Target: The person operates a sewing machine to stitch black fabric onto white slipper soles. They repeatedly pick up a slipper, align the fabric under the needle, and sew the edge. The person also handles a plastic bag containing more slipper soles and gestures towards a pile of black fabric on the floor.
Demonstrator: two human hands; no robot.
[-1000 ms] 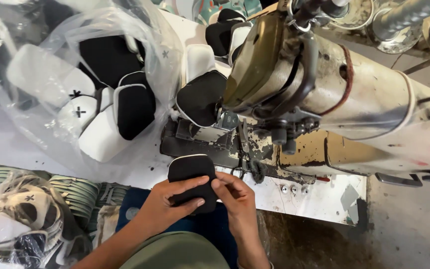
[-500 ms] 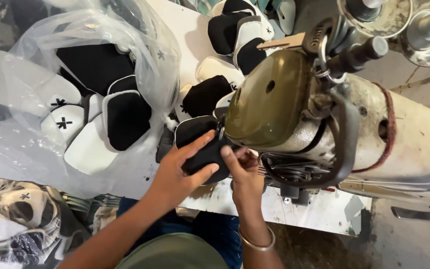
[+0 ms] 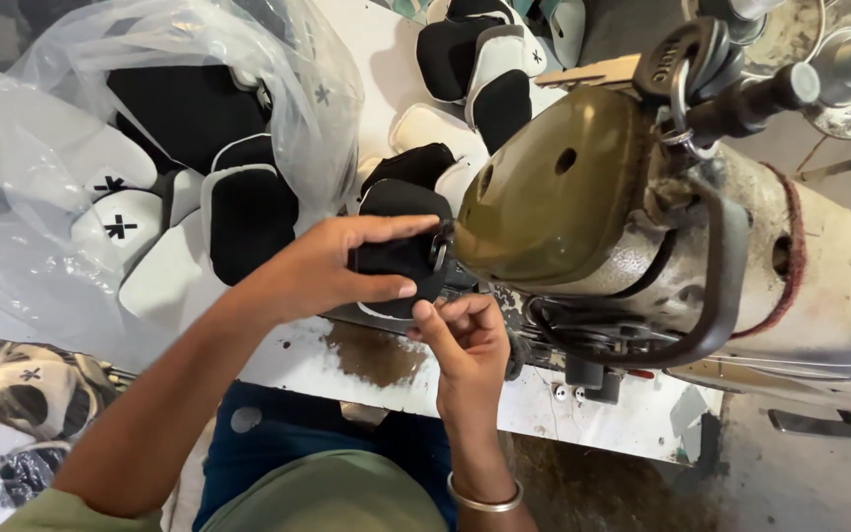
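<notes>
My left hand [image 3: 332,266] grips a black padded fabric piece [image 3: 401,251] with a white edge, thumb below and fingers across its top, holding it against the head of an old sewing machine [image 3: 583,197]. My right hand [image 3: 465,340] pinches the lower right edge of the same piece, just in front of the machine's needle area, which the olive-coloured machine head hides. A metal bangle circles my right wrist.
A clear plastic bag [image 3: 150,148] of black and white padded pieces lies at the left. More such pieces [image 3: 485,69] are stacked behind the machine. The white table [image 3: 396,369] has a worn brown patch near its front edge.
Both hands have carried the black piece up from the table's front edge to the machine head. The view has closed in on the machine.
</notes>
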